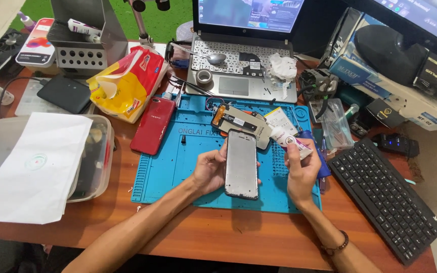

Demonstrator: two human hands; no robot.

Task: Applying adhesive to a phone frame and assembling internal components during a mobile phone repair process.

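Note:
My left hand (209, 171) holds a phone screen panel (241, 164), grey face up, over the blue repair mat (173, 167). My right hand (302, 171) grips a small white glue tube (289, 140), its tip pointing toward the panel's upper right edge. Just beyond the panel lies an opened phone body (241, 121) with its orange and black parts exposed. A red phone back cover (154, 125) rests on the mat's left edge.
A black keyboard (385, 194) lies at right. A laptop (244, 65) with tape roll and spoon on it sits behind the mat. A clear plastic box (94, 167) with white paper is at left, and a yellow-red tissue pack (125, 86) behind it.

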